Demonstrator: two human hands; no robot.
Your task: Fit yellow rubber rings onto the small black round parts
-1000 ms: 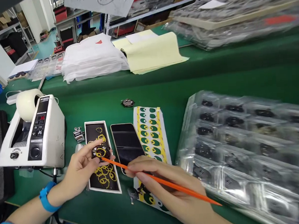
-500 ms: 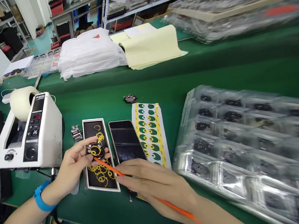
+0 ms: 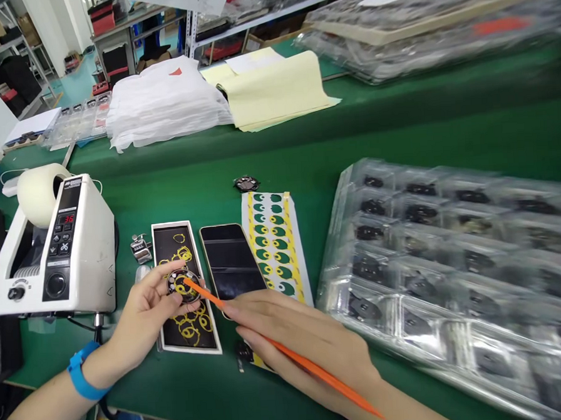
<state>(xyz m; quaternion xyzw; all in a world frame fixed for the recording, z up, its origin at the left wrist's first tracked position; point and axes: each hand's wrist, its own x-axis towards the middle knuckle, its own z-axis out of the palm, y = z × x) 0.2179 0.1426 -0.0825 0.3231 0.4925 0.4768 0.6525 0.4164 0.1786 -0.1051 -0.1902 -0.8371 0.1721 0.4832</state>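
My left hand [image 3: 145,311] pinches a small round black part [image 3: 185,286] with yellow marks, holding it over a black card [image 3: 187,328] covered in yellow ring stickers. My right hand [image 3: 306,343] grips a thin orange stick [image 3: 288,354] like a pen, and its tip touches the face of the round part. A dark phone [image 3: 230,259] lies just right of the card. Beside it lies a sticker sheet [image 3: 275,241] with green and yellow shapes, partly under my right hand.
A white tape dispenser [image 3: 57,247] stands at the left, with a small metal counter [image 3: 141,248] beside it. Clear blister trays [image 3: 452,257] of black parts fill the right. Another round part [image 3: 246,184] lies further back. White and yellow sheet stacks [image 3: 171,103] sit behind.
The stick's tip has moved from the lower edge of the round part onto its face. My left hand has tilted the part slightly. The view has shifted a little.
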